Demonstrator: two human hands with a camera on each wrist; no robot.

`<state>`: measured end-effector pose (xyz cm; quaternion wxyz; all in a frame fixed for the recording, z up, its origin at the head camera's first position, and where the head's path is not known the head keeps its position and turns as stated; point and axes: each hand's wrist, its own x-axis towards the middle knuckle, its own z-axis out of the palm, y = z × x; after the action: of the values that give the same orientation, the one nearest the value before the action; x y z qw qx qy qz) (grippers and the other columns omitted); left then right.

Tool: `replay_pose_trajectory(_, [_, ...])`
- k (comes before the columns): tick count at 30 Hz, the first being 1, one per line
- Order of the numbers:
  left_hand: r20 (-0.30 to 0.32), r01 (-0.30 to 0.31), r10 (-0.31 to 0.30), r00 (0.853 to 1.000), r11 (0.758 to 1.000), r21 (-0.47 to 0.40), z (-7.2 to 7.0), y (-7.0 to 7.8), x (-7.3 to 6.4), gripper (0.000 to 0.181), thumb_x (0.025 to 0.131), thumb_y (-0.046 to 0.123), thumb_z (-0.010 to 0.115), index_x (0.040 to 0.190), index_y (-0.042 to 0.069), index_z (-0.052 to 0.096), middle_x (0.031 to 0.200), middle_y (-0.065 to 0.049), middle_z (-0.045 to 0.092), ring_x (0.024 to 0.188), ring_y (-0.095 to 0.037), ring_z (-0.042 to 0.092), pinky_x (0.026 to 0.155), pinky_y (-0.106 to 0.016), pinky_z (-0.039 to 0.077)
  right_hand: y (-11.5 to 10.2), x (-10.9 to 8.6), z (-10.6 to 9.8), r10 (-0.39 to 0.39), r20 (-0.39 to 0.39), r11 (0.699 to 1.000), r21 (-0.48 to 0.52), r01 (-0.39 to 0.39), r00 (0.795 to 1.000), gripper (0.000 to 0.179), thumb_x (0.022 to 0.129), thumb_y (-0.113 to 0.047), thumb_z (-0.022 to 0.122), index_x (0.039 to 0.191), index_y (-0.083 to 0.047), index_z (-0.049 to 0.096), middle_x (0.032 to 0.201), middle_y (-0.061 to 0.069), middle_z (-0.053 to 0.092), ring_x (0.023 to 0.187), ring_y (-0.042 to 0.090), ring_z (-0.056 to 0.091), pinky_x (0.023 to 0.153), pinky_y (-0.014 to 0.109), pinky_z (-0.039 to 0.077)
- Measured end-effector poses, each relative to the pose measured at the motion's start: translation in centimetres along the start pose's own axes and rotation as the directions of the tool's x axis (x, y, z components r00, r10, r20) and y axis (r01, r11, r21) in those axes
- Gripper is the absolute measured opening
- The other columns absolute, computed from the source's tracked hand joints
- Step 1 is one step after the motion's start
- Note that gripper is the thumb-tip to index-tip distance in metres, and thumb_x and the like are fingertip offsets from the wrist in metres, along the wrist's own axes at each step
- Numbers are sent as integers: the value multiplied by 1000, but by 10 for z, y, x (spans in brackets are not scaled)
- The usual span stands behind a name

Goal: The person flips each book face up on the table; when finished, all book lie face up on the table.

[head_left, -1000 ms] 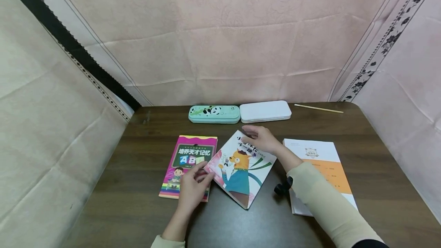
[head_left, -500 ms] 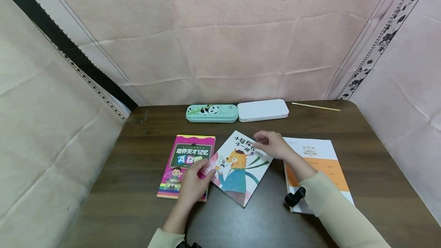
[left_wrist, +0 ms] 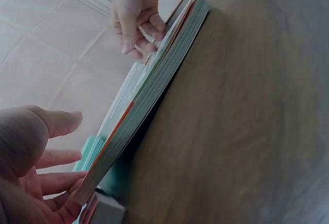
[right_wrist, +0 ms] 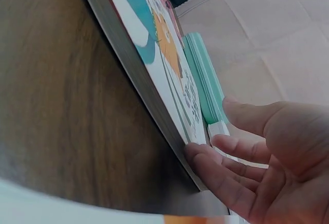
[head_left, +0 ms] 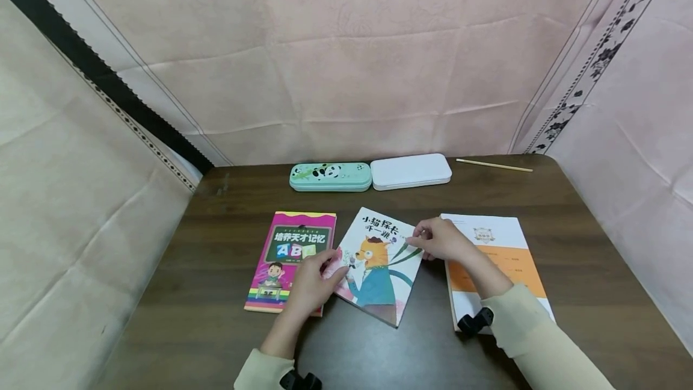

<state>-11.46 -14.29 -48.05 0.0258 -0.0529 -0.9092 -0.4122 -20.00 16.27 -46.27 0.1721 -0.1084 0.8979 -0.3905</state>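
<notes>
A white picture book with an orange cat in a blue garment lies on the table, slightly turned. My left hand is at its left edge. In the left wrist view, fingertips touch the book's corner while the thumb stands apart. At the upper right edge is my right hand. The right wrist view shows its fingertips against the book's edge, thumb raised clear of the cover. Partly under the left hand lies a pink book. A white and orange book lies partly behind the right forearm.
Along the back of the wooden table stand a mint panda pencil case and a white case. A thin stick lies to their right. Pale cloth hangs behind and at both sides.
My right hand has moved from the book's top rightward and down to its right edge. The picture book has turned straighter. The left hand has stayed at the left edge.
</notes>
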Motion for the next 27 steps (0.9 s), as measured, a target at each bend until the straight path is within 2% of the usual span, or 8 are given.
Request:
replay_pose_trajectory(7, [34, 20, -22, 999, 998, 63, 8, 8, -4, 42, 90, 33, 78, 122, 6, 72, 110, -8, 71, 93, -21, 60, 83, -38, 55, 6, 3, -3, -89, -59, 993, -80, 85, 994, 29, 95, -27, 73, 111, -4, 69, 85, 5, 61, 72, 20, 55, 62, 32, 48])
replay_pose_trajectory(12, [57, 40, -45, 997, 997, 73, 11, 13, -7, 41, 90, 35, 78, 119, 6, 73, 92, 0, 67, 82, -16, 54, 69, -29, 49, 10, 9, -2, -117, -62, 990, -84, 111, 991, 31, 95, -26, 73, 117, -5, 67, 92, 7, 62, 82, 23, 56, 67, 32, 51])
replay_pose_trajectory(15, [61, 35, -39, 997, 997, 68, 13, 14, -8, 36, 90, 34, 79, 113, 8, 74, 85, 4, 62, 78, -15, 53, 66, -27, 48, 11, 11, -3, -129, -62, 988, -91, 123, 990, 33, 96, -26, 72, 120, -4, 67, 98, 9, 63, 87, 24, 57, 71, 33, 53])
replay_pose_trajectory(22, [52, 34, -37, 998, 998, 54, 15, 14, -9, 29, 90, 34, 78, 107, 10, 75, 84, 4, 64, 77, -13, 55, 68, -26, 50, 10, 13, -1, -133, -81, 987, -102, 124, 988, 33, 95, -25, 73, 120, -4, 68, 98, 9, 63, 86, 24, 56, 71, 33, 51])
replay_pose_trajectory(27, [62, 53, -53, 997, 999, 4, 15, 15, -10, 32, 92, 32, 77, 112, 7, 74, 87, 2, 66, 76, -12, 58, 66, -24, 52, 10, 13, 0, -129, -111, 988, -96, 118, 985, 31, 95, -26, 73, 117, -4, 69, 97, 8, 63, 86, 24, 56, 71, 33, 50])
